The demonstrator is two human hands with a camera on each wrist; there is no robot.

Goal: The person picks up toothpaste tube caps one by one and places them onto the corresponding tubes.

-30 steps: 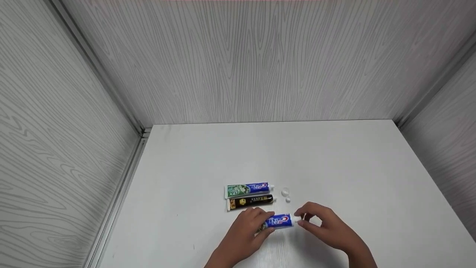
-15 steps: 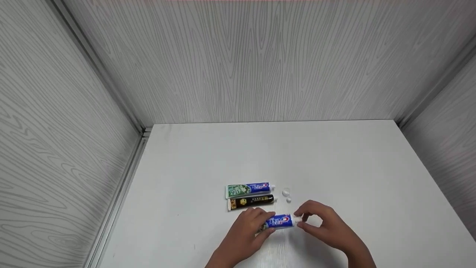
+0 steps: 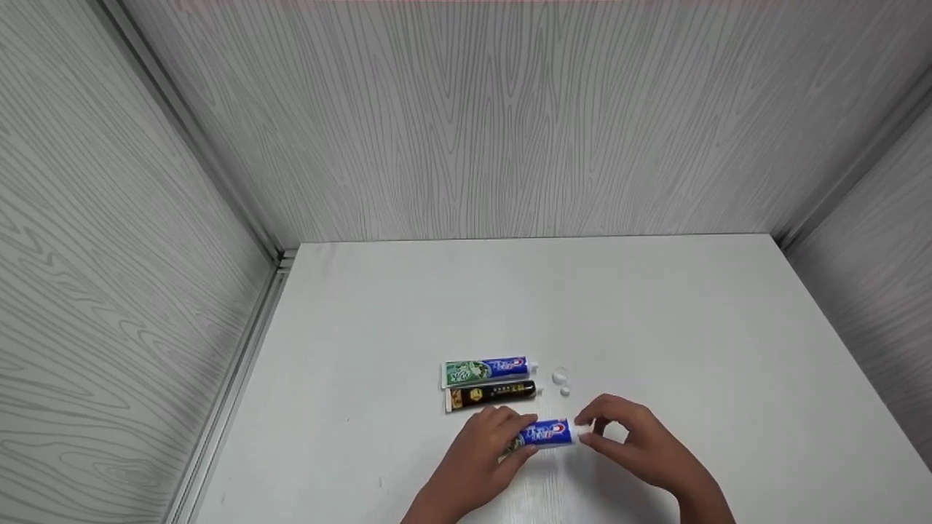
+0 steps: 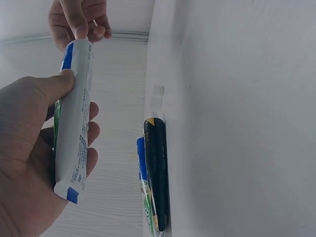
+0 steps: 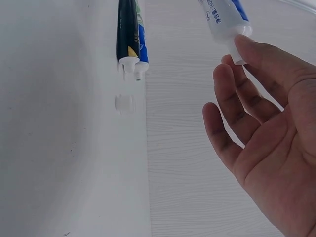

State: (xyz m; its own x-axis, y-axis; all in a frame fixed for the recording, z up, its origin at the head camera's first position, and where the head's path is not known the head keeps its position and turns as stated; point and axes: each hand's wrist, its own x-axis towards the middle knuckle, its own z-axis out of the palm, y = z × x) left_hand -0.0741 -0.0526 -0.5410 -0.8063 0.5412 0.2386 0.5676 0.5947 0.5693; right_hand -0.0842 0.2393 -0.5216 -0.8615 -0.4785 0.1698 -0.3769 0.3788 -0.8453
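My left hand (image 3: 477, 455) grips a blue, green and white toothpaste tube (image 3: 547, 432) between thumb and fingers, its printed front facing up in the head view. The left wrist view shows the white back of this tube, with its flat crimped end near the palm. At the other end, my right hand (image 3: 637, 440) pinches the white cap (image 5: 236, 54) between thumb and forefinger. The other right fingers are spread and loosely bent in the right wrist view. Beyond the hands lie a second blue and green toothpaste tube (image 3: 473, 372) and a black toothpaste tube (image 3: 499, 394), side by side.
A larger round cap (image 3: 559, 375) and a small white cap (image 3: 565, 391) lie just right of the two lying tubes, whose bare nozzles point toward them. The white table (image 3: 408, 291) is bounded by grey wood-grain panels (image 3: 466, 131) at the back and sides.
My right thumb and forefinger have shifted slightly at the cap. My left hand and its tube stay in almost the same place, and the lying tubes and caps have not moved.
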